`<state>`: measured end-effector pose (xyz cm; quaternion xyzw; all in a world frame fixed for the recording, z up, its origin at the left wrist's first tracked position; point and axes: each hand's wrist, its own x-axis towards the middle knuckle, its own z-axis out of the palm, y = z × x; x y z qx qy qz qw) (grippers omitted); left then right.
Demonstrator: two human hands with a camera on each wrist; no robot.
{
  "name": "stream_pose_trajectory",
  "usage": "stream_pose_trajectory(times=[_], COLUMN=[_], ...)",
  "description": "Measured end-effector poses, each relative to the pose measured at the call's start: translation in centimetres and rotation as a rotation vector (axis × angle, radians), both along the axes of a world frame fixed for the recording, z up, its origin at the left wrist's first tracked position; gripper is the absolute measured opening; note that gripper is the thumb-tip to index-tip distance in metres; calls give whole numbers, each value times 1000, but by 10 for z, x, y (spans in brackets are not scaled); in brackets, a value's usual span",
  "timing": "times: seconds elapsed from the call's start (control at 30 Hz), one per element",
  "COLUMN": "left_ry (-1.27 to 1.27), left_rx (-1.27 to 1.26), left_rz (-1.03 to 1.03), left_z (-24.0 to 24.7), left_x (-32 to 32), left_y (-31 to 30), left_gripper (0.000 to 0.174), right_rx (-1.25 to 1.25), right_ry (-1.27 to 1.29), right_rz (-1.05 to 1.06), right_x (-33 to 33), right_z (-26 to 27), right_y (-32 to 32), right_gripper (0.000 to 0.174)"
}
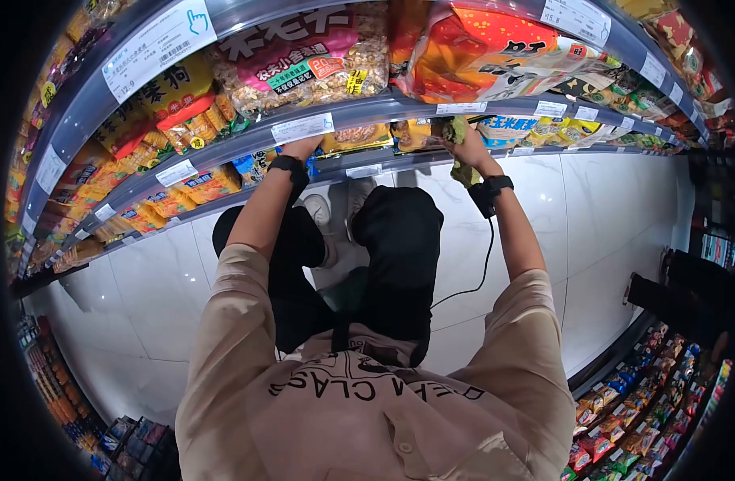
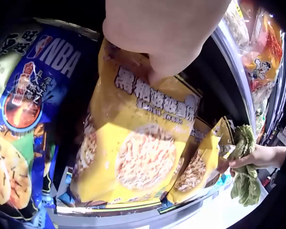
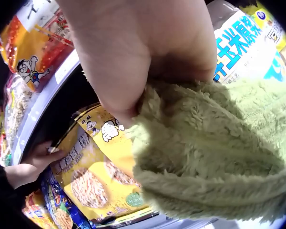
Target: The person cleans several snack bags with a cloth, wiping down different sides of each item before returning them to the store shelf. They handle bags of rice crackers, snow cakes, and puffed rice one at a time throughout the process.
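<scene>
My left hand reaches under a shelf lip to a yellow snack bag with a picture of crumbly pieces on it. In the left wrist view the hand covers the bag's top, with the thumb against its front; the right wrist view shows the fingers holding its side edge. My right hand grips a fuzzy green cloth, which hangs down in folds. Beside the cloth stands another yellow bag of the same look, slightly tilted.
A blue NBA snack bag stands left of the yellow one. Above, the upper shelf's price-tagged edge carries large snack bags. A white and blue bag is to the right. Behind, another person's dark-clothed legs show near more snack shelves.
</scene>
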<state>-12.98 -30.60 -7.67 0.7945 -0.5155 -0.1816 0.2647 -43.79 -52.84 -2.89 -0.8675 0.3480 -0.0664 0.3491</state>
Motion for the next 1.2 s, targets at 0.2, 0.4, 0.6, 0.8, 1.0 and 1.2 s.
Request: stream_pose_trajectory(times=[0.2,0.4,0.6,0.8,1.0,1.2], left_ry=[-132,-19,-413,-37,-238,-203], left_rx=[131,296,-231,10,-394,-425], left_rz=[91,-14,-89,-550,-595,-660], left_z=[-35,80,56,127,225,311], left_x=[-11,-72,-129,-131,-127,-177], left_y=[-28,-18,21,53,61,74], left_gripper=[41,44,43,24,21,37], right_rx=[142,12,-158,-117,-146,-628], right_ry=[72,-31,-273,-9,-407,-504], right_rz=[10,-143,-210,-84,-175,-88], right_x=[7,1,-23,-33,-21,10], right_z=[13,17,-6,-5,123,196], right_y=[4,20,38,47,70,75], right_gripper=[62,68,51,20,28,52])
